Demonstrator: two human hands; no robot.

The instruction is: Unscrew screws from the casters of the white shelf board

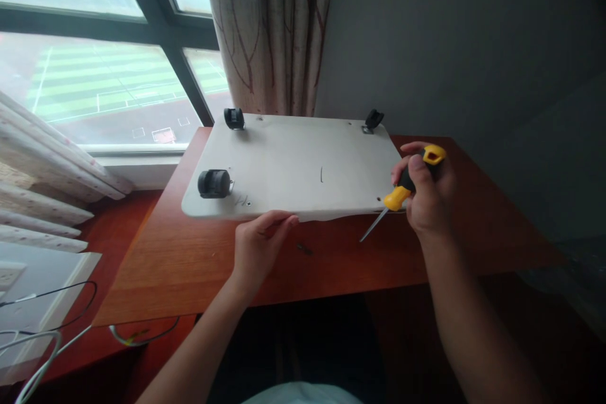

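Note:
A white board [284,161] with rounded corners lies on the brown table. Black casters stand on it at the back left [233,118], front left [214,184] and back right [374,119]. My right hand [426,192] is wrapped round a yellow and black screwdriver [398,197], its metal tip pointing down and left past the board's front right corner. My left hand [265,237] is at the board's front edge, thumb and forefinger pressed together; what they pinch, if anything, is too small to name. Small dark pieces [305,249] lie on the table just right of it.
The brown table [189,271] extends around the board, its front edge close to my body. Behind it hang a patterned curtain [279,31] and a grey wall [449,44]. A window is at the left. White and black cables [47,353] lie low at the left.

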